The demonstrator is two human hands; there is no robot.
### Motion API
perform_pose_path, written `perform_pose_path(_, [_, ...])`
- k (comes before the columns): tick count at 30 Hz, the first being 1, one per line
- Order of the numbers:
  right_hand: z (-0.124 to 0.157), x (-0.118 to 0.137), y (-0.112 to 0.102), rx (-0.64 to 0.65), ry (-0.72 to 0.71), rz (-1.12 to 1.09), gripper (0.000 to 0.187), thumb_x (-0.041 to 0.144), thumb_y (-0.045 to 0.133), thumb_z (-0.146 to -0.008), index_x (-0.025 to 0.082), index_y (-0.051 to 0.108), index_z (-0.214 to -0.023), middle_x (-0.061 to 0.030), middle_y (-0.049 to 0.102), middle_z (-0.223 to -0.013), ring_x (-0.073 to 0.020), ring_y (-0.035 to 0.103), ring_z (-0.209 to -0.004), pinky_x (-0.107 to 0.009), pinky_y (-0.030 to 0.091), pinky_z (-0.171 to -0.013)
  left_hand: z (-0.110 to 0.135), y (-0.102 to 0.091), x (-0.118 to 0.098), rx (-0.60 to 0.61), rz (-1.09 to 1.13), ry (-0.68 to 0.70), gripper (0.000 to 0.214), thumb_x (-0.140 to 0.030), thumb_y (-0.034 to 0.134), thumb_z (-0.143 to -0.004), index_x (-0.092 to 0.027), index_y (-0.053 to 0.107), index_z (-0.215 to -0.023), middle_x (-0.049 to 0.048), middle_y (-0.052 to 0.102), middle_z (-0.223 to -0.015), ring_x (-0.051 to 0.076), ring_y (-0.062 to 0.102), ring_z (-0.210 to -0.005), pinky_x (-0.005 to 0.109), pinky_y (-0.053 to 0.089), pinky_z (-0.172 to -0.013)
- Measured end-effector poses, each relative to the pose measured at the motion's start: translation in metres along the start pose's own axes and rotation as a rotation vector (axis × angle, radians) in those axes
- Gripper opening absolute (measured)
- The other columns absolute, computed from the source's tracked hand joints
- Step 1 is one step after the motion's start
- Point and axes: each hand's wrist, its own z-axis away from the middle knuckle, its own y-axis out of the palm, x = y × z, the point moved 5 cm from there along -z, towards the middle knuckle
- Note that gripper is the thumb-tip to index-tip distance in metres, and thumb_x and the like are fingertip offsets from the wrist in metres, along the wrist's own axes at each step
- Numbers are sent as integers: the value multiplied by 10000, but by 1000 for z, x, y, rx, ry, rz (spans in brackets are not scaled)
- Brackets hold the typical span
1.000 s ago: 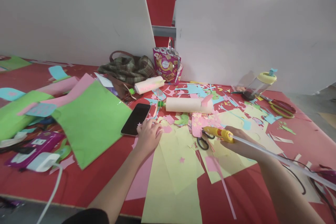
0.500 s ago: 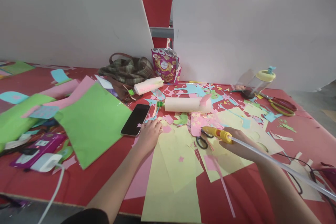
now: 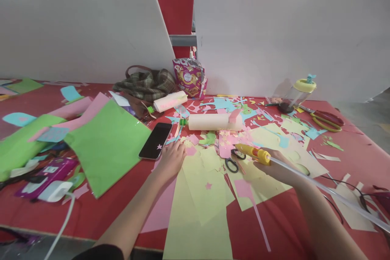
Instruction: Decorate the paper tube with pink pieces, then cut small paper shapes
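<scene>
My right hand (image 3: 276,167) is wrapped round a yellow glue gun (image 3: 252,153), with a long clear glue stick (image 3: 326,189) running out of its back. The gun points left, above black-handled scissors (image 3: 232,164) and a pink paper piece (image 3: 226,144). My left hand (image 3: 173,156) lies palm down, fingers stretched out, beside a phone (image 3: 155,141). Pale yellow sheets (image 3: 199,211) lie between my hands, with a small pink star (image 3: 209,186) on top. Beyond them a white paper-wrapped bottle (image 3: 210,122) with a green cap lies on its side.
Paper scraps litter the red table (image 3: 262,231). Green sheets (image 3: 106,146) and a purple box (image 3: 47,178) are at left. A second wrapped bottle (image 3: 170,101), a plaid bag (image 3: 146,83) and a snack bag (image 3: 189,78) stand behind. Red-and-yellow-handled scissors (image 3: 327,120) lie right, near a clear jar (image 3: 297,95). White panels (image 3: 274,40) close the back.
The view has shifted slightly. My left hand stays beside the phone, and my right hand still holds the glue gun in nearly the same place.
</scene>
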Motion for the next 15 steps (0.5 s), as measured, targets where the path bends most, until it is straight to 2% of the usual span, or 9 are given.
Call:
perform_pose_path(8, [-4, -6, 6, 1, 7, -77, 33, 253, 452, -679, 220, 458, -675, -2, 536, -601, -151, 504, -511, -267, 373, -485, 2, 5, -1, -26, 125, 47, 179, -195, 272, -828, -166, 424, -738, 59, 486, -800, 180, 443, -745, 320, 361, -673])
perform_pose_path(15, [-4, -6, 10, 4, -5, -48, 100, 260, 437, -685, 207, 502, -739, -2, 547, -638, -145, 510, -550, -251, 371, -509, 5, 4, -4, -5, 325, 59, 138, -183, 284, -814, -183, 380, -715, 44, 476, -776, 176, 449, -748, 304, 382, -671])
